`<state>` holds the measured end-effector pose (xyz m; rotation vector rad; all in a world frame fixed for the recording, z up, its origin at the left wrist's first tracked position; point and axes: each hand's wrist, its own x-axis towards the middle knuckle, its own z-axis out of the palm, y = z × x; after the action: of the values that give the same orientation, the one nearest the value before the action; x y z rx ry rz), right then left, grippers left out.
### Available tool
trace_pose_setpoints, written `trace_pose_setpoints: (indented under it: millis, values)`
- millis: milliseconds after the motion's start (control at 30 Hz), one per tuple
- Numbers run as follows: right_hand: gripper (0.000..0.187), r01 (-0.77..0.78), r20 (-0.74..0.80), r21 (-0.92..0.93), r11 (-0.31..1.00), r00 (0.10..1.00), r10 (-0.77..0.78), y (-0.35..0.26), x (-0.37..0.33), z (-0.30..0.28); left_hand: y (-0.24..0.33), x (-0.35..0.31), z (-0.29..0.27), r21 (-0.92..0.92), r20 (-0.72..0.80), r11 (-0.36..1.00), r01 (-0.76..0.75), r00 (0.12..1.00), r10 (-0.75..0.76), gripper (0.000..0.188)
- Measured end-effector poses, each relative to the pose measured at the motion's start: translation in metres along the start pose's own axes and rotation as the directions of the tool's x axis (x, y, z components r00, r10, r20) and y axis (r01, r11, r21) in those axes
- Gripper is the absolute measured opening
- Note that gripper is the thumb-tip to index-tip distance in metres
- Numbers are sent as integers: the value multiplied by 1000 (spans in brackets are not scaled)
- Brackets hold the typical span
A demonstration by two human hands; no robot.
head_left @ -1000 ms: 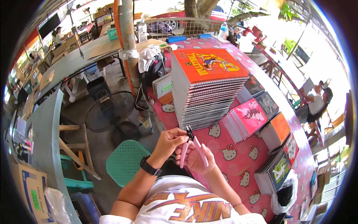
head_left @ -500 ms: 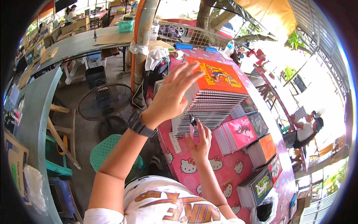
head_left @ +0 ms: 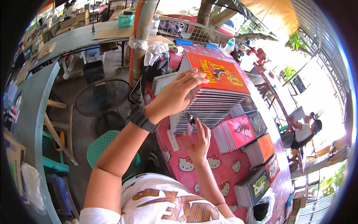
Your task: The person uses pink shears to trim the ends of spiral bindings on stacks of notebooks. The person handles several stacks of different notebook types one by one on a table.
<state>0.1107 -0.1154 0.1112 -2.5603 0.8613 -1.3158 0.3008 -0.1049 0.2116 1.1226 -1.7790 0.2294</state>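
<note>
A tall stack of spiral-bound notebooks (head_left: 212,106) stands on the table, its black wire bindings facing me. The top notebook (head_left: 220,74) has an orange cover with a sports figure. My left hand (head_left: 175,91), a black watch on its wrist, is open with fingers stretched over the stack's near left corner, at the top cover's edge. Lower down, my right hand (head_left: 199,142) is in front of the bindings. Between its thumb and fingers is a small black-and-pink object (head_left: 191,121), whose kind I cannot make out.
Smaller stacks of notebooks (head_left: 233,134) line the right side of the pink patterned table (head_left: 212,179). A black fan (head_left: 102,97) and a green stool (head_left: 100,147) stand to the left, beside a post (head_left: 140,56). Two people (head_left: 304,130) are off to the right.
My left hand has come down from above the stack's corner onto the top cover's edge. The right hand stays by the bindings. The view has shifted slightly.
</note>
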Motion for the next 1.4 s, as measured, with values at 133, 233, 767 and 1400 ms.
trace_pose_setpoints:
  millis: [133, 233, 767, 1400]
  values:
    - [59, -15, 22, 17, 1000, 1000, 14, 2, 3, 0, -1, -1, 2, -33, 5, 999, 36, 999, -35, 66]
    - [53, 71, 14, -42, 997, 997, -70, 6, 2, 4, 0, -1, 3, -45, 0, 998, 41, 999, -41, 66]
    - [53, -298, 170, 425, 855, 954, 248, 12, -9, 12, 0, -1, 3, -41, -2, 998, 46, 999, -46, 67]
    - [51, -410, 296, 471, 781, 908, 297, 23, -25, 20, 3, 0, 0, -57, 25, 997, 52, 998, -50, 68]
